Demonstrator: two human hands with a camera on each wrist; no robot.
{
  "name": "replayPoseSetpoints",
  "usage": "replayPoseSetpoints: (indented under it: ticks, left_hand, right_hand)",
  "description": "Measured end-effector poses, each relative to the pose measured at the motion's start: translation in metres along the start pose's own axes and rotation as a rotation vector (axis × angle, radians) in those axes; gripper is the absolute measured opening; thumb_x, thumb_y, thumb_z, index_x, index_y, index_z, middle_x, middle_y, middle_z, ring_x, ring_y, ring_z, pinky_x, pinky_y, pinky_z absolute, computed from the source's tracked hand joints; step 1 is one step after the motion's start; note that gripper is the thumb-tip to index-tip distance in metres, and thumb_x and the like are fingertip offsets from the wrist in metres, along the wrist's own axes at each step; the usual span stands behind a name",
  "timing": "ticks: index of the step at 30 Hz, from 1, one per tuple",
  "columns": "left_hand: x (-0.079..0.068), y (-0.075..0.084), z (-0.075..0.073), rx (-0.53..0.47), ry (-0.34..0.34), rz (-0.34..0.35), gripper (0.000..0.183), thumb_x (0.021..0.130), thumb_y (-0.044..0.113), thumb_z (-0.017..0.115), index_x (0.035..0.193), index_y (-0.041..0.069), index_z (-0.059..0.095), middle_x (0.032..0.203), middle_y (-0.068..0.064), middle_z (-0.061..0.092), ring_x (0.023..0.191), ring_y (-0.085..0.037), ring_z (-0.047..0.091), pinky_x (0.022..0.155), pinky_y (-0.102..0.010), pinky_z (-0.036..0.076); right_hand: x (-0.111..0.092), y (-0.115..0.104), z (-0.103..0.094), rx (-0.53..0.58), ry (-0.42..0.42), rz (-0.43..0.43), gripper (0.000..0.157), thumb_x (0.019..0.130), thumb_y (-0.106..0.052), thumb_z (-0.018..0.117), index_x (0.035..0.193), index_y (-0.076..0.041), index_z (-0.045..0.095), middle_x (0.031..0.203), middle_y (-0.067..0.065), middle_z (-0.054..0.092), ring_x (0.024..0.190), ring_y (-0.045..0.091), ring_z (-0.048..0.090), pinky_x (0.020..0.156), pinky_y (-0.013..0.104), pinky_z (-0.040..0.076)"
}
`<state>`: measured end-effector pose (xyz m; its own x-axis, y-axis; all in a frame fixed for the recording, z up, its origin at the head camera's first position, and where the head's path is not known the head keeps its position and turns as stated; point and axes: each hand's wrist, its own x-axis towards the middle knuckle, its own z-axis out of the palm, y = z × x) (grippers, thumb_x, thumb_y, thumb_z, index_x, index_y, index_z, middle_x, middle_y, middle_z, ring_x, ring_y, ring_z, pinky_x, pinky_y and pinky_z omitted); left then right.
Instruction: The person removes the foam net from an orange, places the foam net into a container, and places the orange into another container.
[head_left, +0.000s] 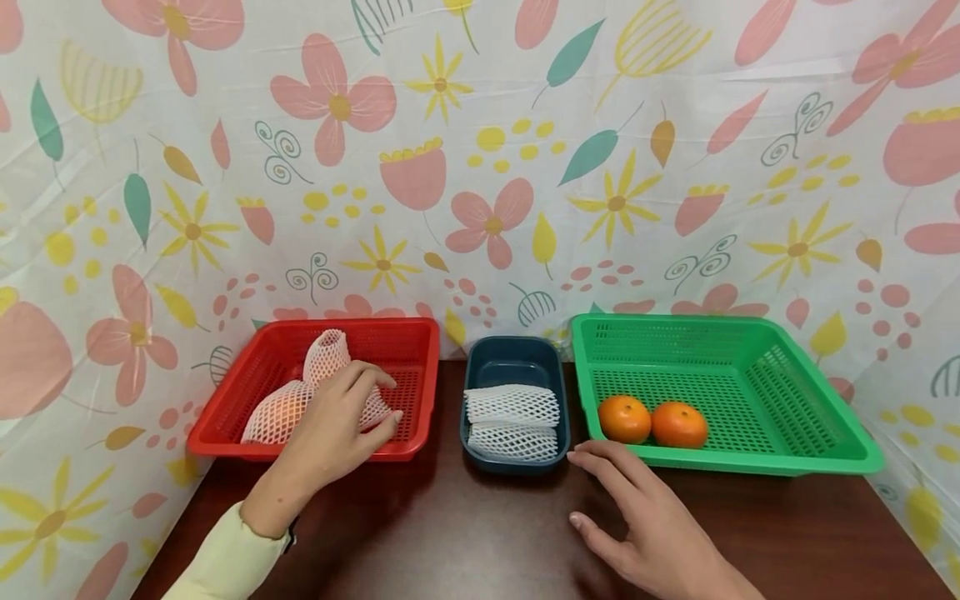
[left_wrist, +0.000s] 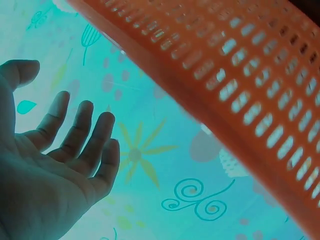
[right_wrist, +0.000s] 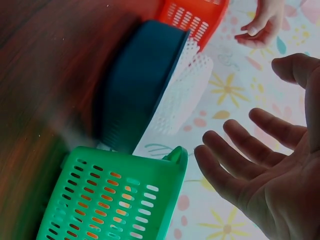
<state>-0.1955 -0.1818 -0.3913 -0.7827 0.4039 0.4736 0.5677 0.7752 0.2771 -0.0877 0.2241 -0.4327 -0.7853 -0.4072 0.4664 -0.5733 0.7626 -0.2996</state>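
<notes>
Above the red basket (head_left: 423,392) hovers my left hand (head_left: 337,425), its fingers loosely bent and nothing between them in the left wrist view. Inside that basket lie net-wrapped fruits (head_left: 277,414) in white foam sleeves, partly hidden by the hand. My right hand (head_left: 645,521) is held palm down in front of the green basket (head_left: 810,400), fingers relaxed and holding nothing. Two orange fruits (head_left: 625,418), perhaps persimmons or mandarins, sit at the green basket's near left corner. Between the baskets, a dark blue tray (head_left: 513,350) contains white foam net sleeves (head_left: 513,425).
A dark brown table (head_left: 465,533) carries both baskets and the tray. Close behind them hangs a white flower-patterned cloth (head_left: 495,150), which also runs along the left and right sides.
</notes>
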Motion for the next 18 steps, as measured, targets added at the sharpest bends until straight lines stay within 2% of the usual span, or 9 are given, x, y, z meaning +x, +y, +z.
replayPoseSetpoints:
  ticks: [6, 9, 14, 18]
  left_hand:
    - [0.004, -0.007, -0.01, 0.03, -0.03, 0.012, 0.045, 0.082, 0.028, 0.089, 0.119, 0.016, 0.066, 0.119, -0.001, 0.064, 0.109, -0.021, 0.06, 0.098, -0.049, 0.054]
    - [0.007, -0.01, -0.013, 0.062, -0.048, 0.017, 0.044, 0.084, 0.03, 0.088, 0.119, 0.016, 0.066, 0.118, -0.002, 0.065, 0.108, -0.021, 0.061, 0.096, -0.049, 0.055]
    - [0.009, -0.014, -0.018, 0.105, -0.09, -0.013, 0.049, 0.084, 0.036, 0.088, 0.123, 0.015, 0.066, 0.12, -0.003, 0.066, 0.11, -0.023, 0.061, 0.098, -0.052, 0.055]
    - [0.01, -0.017, -0.02, 0.125, -0.137, -0.032, 0.055, 0.084, 0.04, 0.088, 0.127, 0.015, 0.066, 0.124, -0.003, 0.066, 0.113, -0.025, 0.062, 0.1, -0.055, 0.054]
  right_hand:
    - [-0.001, -0.002, 0.003, -0.006, -0.005, -0.017, 0.06, 0.09, -0.037, 0.084, 0.144, -0.032, 0.058, 0.143, -0.012, 0.054, 0.125, 0.008, 0.056, 0.104, 0.015, 0.043]
    - [-0.001, -0.001, 0.004, -0.014, -0.007, -0.016, 0.06, 0.09, -0.037, 0.085, 0.143, -0.031, 0.058, 0.142, -0.013, 0.054, 0.123, 0.006, 0.056, 0.1, 0.022, 0.05]
    - [-0.003, 0.0, 0.007, -0.023, -0.011, -0.02, 0.063, 0.087, -0.037, 0.087, 0.144, -0.03, 0.059, 0.141, -0.013, 0.054, 0.12, 0.005, 0.057, 0.093, 0.035, 0.058]
    - [-0.004, 0.001, 0.008, -0.027, -0.004, -0.026, 0.064, 0.086, -0.036, 0.088, 0.143, -0.029, 0.06, 0.141, -0.013, 0.054, 0.119, 0.006, 0.058, 0.092, 0.037, 0.059]
